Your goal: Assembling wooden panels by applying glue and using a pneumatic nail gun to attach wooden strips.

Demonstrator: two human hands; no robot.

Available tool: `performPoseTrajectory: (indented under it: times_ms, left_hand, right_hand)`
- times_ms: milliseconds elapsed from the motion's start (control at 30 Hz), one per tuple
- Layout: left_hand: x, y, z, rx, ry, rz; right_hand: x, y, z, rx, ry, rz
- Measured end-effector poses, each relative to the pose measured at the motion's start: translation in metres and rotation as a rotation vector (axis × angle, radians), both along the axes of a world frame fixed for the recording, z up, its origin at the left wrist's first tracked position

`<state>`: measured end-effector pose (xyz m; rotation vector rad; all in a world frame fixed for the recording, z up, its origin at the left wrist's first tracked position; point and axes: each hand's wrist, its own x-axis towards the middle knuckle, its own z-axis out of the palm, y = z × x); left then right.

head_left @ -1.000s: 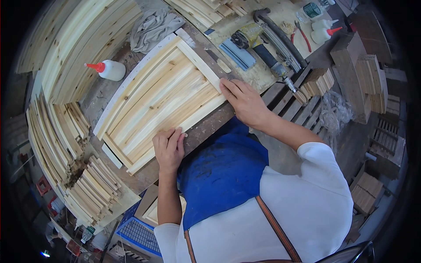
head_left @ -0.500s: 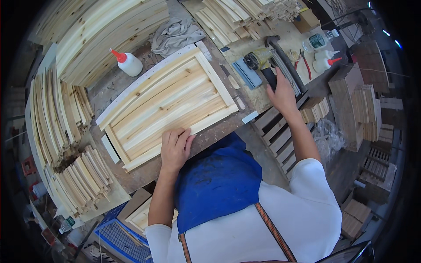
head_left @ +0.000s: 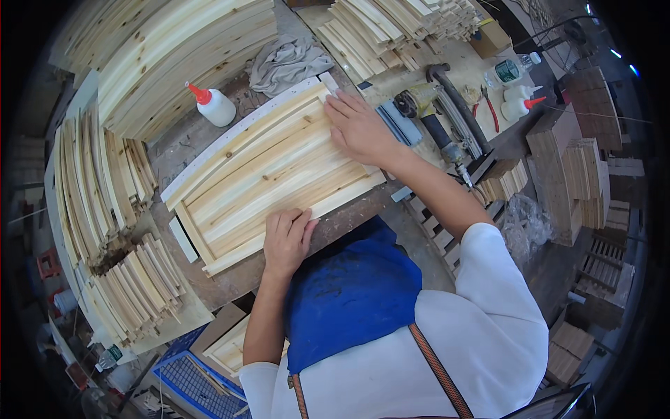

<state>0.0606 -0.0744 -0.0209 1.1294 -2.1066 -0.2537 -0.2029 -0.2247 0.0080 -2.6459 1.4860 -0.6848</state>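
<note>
Workbench (head_left: 349, 218) under framed wood panel (head_left: 258, 174); panel's prob. light, stiff, smoothish, best gripped by outer edges. My R hand (head_left: 363, 133): outstretched over panel's R end. L hand (head_left: 287, 241): curled at panel's near edge, can't tell if gripping.

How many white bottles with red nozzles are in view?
2: one bottle beyond the framed panel, left of the grey cloth; a second bottle at right, near the red-handled pliers. Others may be hidden in the clutter.

Woodworking workshop, evidenced by stacked pale knotty wooden boards (head_left: 178, 59), yellow-and-black pneumatic tool (head_left: 421, 100) and dark-headed hammer (head_left: 438, 70).
</note>
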Motion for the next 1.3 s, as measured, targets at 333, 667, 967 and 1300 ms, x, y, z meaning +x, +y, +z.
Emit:
performPoseTrajectory:
  times_ms: [333,667,967,1300]
  left_hand:
    - [-0.003,-0.001,0.000,0.008,0.010,-0.005]
    - [-0.011,-0.006,0.000,-0.013,-0.004,0.005]
    - [-0.024,-0.014,0.003,0.014,0.012,-0.036]
    - [-0.032,-0.014,0.001,-0.012,0.029,-0.022]
  right_hand:
    - [-0.007,-0.014,-0.008,0.091,0.119,0.017]
    - [-0.081,0.033,0.048,0.054,-0.030,-0.349]
    - [-0.142,0.058,0.031,0.218,0.117,-0.707]
    - [-0.180,0.024,0.051,0.216,0.121,-0.605]
